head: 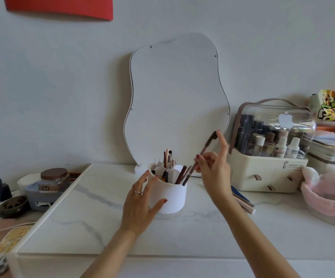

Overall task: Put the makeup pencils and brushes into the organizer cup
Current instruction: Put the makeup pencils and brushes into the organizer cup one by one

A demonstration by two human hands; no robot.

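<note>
A white organizer cup (pixel 172 199) stands mid-table, divided into compartments that hold several pencils and brushes. My left hand (pixel 140 201) wraps the cup's left side, fingers on the rim and wall. My right hand (pixel 212 173) pinches a long brown makeup pencil (pixel 203 151), tilted, with its lower end at the cup's right rim and its capped end up by my raised index finger. A few more pencils (pixel 243 203) lie on the table behind my right wrist, partly hidden by it.
A wavy mirror (pixel 174 97) leans on the wall behind the cup. A cosmetics case with a clear lid (pixel 269 155) stands at right, a pink-lined basket (pixel 327 195) beyond it. A jar (pixel 53 179), a dark dish and a phone (pixel 0 255) crowd the left edge.
</note>
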